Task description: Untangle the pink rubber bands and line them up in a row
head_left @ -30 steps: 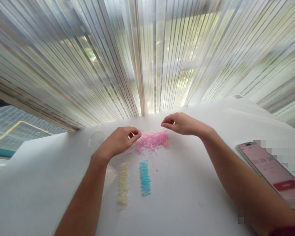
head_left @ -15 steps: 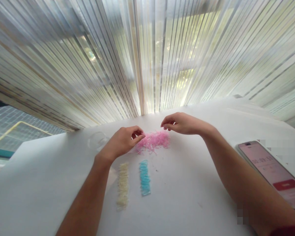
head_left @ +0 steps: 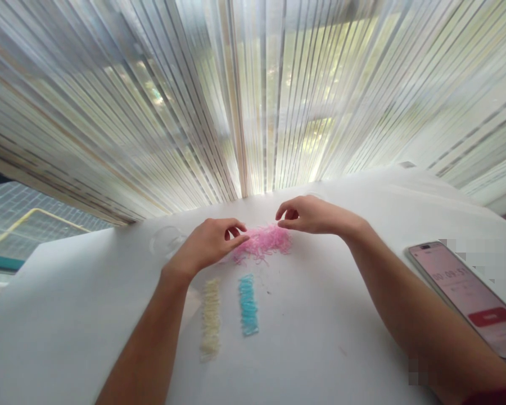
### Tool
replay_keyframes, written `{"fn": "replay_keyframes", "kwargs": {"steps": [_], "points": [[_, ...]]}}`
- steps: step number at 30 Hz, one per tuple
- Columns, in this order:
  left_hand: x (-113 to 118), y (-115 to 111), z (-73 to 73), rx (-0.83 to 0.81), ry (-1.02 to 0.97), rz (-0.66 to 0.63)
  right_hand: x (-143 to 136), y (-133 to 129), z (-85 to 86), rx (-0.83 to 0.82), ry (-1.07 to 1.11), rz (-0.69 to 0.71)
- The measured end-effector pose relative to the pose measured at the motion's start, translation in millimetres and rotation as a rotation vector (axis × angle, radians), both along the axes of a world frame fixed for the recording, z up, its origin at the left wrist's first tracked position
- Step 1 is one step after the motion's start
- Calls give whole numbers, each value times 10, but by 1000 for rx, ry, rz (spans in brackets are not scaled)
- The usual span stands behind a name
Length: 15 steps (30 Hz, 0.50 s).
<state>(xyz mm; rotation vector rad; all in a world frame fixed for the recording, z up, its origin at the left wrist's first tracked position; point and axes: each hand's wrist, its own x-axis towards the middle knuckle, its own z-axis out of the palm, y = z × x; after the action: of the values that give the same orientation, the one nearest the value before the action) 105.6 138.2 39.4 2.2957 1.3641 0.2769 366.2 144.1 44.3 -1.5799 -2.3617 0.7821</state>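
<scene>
A loose pile of thin pink strands [head_left: 263, 243] lies on the white table, their exact kind too blurred to tell. My left hand [head_left: 211, 242] reaches over the pile's left edge, thumb and index finger slightly apart, with nothing visible between them. Above the far right side of the pile hovers my right hand [head_left: 310, 215], its fingers curved and a small gap showing at the thumb. Nearer to me, pale yellow strands [head_left: 211, 320] are lined up in a neat column. Beside it runs a shorter column of blue strands [head_left: 248, 306].
A phone [head_left: 468, 298] showing a running timer lies at the right, partly behind my right forearm. Left of my left hand is a clear round transparent object [head_left: 166, 242]. A striped sheer curtain [head_left: 244, 112] hangs along the table's far edge [head_left: 219, 205].
My right hand has lowered slightly, and its thumb and fingers have parted a little. My left fingertips have spread slightly, the hand staying at the pile.
</scene>
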Motion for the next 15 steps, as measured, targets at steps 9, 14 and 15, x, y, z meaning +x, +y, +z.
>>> {"fn": "replay_keyframes", "kwargs": {"steps": [9, 14, 15], "points": [[-76, 15, 54, 53, 33, 38, -333, -148, -95, 11, -64, 189], [-89, 8, 63, 57, 5, 11, -410, -150, -136, 70, -105, 185], [-93, 7, 69, 58, 0, 11, -408, -147, -129, 64, -98, 182]]}}
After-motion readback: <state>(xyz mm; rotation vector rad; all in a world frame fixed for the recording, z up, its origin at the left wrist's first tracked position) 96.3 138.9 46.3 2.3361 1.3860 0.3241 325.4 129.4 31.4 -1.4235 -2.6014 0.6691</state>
